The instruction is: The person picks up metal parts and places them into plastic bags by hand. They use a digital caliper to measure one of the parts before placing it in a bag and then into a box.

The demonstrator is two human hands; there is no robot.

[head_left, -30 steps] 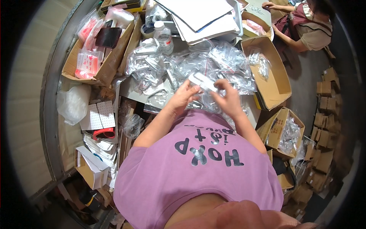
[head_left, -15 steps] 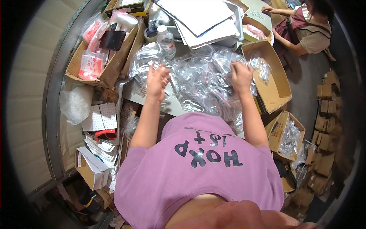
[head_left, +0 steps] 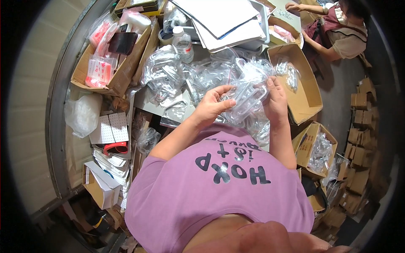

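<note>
Between my two hands is a clear plastic bag [head_left: 247,99] with shiny, long looped pieces inside, held above the near part of the table. My left hand [head_left: 213,106] pinches its left edge between thumb and fingers. On the opposite side, my right hand [head_left: 276,101] grips the bag near its upper right corner. Under and behind it lies a heap of similar clear bags [head_left: 211,76]. Left of the heap, a pile of shiny pieces in clear plastic [head_left: 162,74] rests on the table, with a looped piece [head_left: 175,110] at the table's near edge.
A water bottle [head_left: 182,44] stands behind the pile, beside stacked white papers [head_left: 219,19]. At left, a cardboard box [head_left: 122,78] holds red-and-white packets and a dark phone [head_left: 122,43]. An open cardboard box [head_left: 310,101] stands at right. A co-worker [head_left: 341,36] sits at the far right.
Both hands were apart over the heap; now they hold a clear bag between them. My left hand has moved right and nearer to me, and my right hand slightly nearer.
</note>
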